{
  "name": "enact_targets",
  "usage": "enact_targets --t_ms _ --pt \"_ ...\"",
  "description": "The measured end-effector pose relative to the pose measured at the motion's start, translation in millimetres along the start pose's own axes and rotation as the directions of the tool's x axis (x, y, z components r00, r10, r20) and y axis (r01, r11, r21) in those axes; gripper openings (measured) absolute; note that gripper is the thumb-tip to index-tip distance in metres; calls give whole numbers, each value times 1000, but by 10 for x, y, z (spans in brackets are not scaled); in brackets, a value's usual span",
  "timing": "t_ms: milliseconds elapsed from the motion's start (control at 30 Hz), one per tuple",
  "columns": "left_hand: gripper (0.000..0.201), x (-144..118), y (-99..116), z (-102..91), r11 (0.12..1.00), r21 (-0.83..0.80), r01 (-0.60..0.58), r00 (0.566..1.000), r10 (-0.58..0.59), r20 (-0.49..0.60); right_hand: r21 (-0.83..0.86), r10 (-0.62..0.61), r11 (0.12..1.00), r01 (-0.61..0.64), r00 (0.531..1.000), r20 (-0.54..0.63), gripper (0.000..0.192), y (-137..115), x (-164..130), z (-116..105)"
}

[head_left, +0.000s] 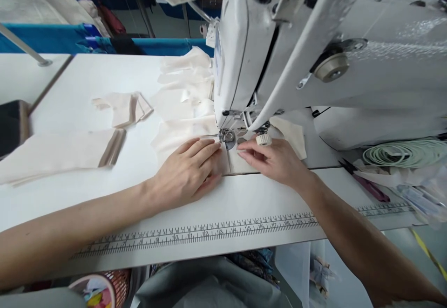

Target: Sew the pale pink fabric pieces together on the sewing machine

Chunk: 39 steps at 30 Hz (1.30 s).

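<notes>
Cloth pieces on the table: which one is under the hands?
The cream piece at the sewing machine's needle; left hand presses it flat, right hand beside. The folded stacks lie untouched, farther left.

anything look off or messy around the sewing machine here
Nothing stands out. Both hands, left and right, lie flat on the cream fabric at the presser foot. The cut pieces on the table lie loosely piled, not spilled.

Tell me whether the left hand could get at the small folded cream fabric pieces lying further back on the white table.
Probably yes. The left hand lies flat on the cream fabric at the presser foot, and only bare white table lies between it and the folded cream pieces.
</notes>
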<state>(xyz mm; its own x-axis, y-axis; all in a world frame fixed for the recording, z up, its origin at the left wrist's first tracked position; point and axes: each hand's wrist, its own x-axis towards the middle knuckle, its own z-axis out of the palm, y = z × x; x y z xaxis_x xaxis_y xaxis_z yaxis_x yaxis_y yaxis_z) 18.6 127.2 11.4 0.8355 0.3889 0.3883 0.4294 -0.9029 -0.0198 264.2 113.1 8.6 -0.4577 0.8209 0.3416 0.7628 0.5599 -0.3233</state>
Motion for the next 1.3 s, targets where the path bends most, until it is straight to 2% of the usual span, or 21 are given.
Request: enact_targets --t_ms 100,167,467,667,900,1033,1167,1300 --pt "25 -10 83 -24 997 -68 -35 999 33 -31 72 -92 994 84 989 118 19 -73 -41 -66" --pt "16 -13 109 -14 997 -67 -45 998 43 -39 89 -130 989 118 981 145 17 -95 -54 -77" --pt "16 -19 56 13 992 -126 -23 999 17 -45 -52 -316 944 325 940 132 20 -141 -57 9" --pt "17 1 52 24 994 -102 -33 999 33 -6 -89 -324 937 337 936 136 23 -153 -54 20" --pt "16 7 16 -3 994 -36 -104 993 106 44 -78 -313 943 325 940 131 24 -114 -69 -16" --pt "15 9 11 6 991 -7 -131 991 131 22 -43 -321 943 331 933 161 26 -97 -75 -62" --pt "10 19 4 30 992 -74 -99 995 97 -23 -47 -403 906 421 891 211 29 -104 -101 -97" --pt "7 34 -20 51 979 -201 -34 999 25 -47 -88 -426 892 443 890 161 28 -118 -175 -95"
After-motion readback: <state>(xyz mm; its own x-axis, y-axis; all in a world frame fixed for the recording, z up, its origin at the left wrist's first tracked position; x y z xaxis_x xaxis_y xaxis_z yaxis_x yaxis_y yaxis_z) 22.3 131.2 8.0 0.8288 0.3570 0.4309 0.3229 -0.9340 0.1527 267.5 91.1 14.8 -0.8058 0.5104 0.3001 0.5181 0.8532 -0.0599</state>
